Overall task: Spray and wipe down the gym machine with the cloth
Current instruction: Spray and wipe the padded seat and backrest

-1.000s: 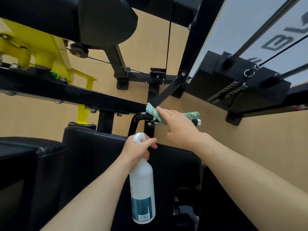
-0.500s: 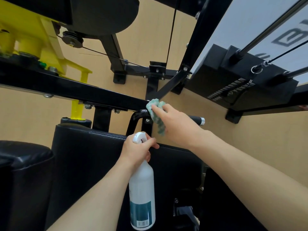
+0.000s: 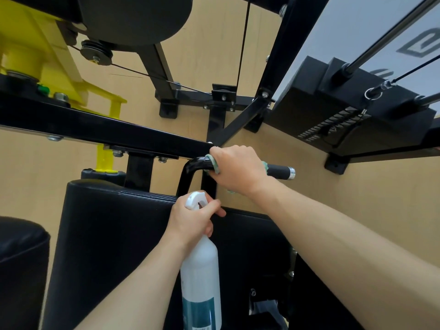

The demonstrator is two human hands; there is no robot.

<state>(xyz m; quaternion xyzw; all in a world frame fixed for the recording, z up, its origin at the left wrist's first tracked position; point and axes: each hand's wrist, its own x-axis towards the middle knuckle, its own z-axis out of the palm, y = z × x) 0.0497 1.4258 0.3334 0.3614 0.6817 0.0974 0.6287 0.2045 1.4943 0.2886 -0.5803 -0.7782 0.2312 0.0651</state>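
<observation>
On my far left I see a yellow bracket (image 3: 35, 60) bolted over a black crossbeam (image 3: 107, 129), with a small pulley (image 3: 96, 53) and a thin cable running off it to the right. Below the beam sits a black padded backrest (image 3: 107, 234), and another black pad (image 3: 21, 256) fills the lower left corner. In front of the backrest my left hand (image 3: 192, 222) grips the neck of a white spray bottle (image 3: 200, 275), fingers curled round it just under the white trigger head, the bottle hanging down with a teal label near its base. Above and to the right, my right hand (image 3: 235, 170) is wrapped round the machine's black handle (image 3: 278, 171), with the green cloth (image 3: 215, 166) trapped between palm and bar; only the cloth's edges show beside the knuckles and under the wrist. The handle's silver end cap sticks out just past the hand. Further right, the black weight stack housing (image 3: 345, 110) sits against the floor, guide rods (image 3: 392, 32) rising from it.
</observation>
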